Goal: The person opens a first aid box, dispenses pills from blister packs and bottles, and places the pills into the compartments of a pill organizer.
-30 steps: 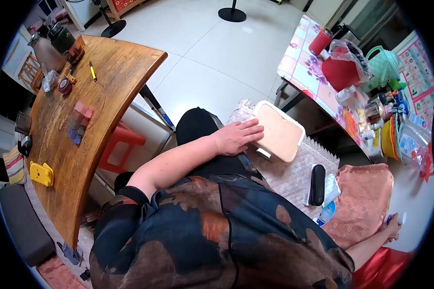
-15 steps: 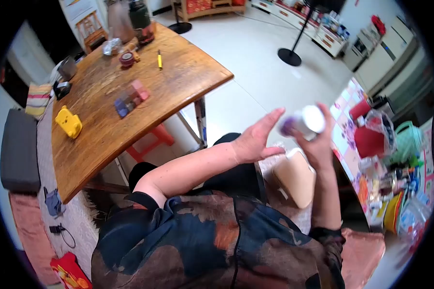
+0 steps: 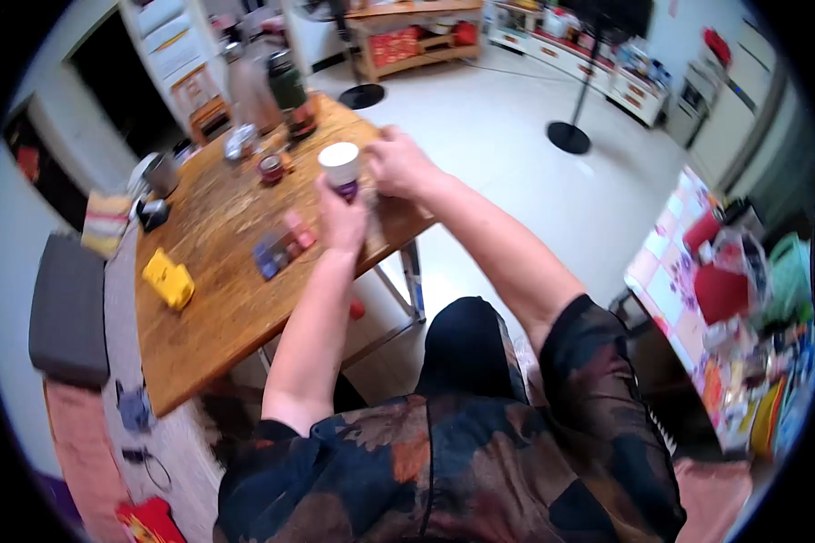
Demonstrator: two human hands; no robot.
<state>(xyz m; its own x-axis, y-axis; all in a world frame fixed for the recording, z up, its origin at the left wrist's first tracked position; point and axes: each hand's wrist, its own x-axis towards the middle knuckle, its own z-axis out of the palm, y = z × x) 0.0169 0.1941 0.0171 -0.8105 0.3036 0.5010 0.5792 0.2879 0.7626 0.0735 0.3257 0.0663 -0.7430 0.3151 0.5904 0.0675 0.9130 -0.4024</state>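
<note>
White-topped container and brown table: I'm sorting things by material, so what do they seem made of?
White-topped container: probably plastic with a smooth finish, judging by its uniformly white top; blur leaves paper possible.
Brown table: apparently wood, perhaps varnished but worn, given its streaky grain and pale scuffed patches.

No readable lettering
Any print on the white-and-purple container [image 3: 340, 170] is too small and blurred to read; the yellow markings on the red item [image 3: 150, 519] are likewise illegible.

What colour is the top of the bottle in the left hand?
The bottle's top is white, best seen in the head view.
</note>
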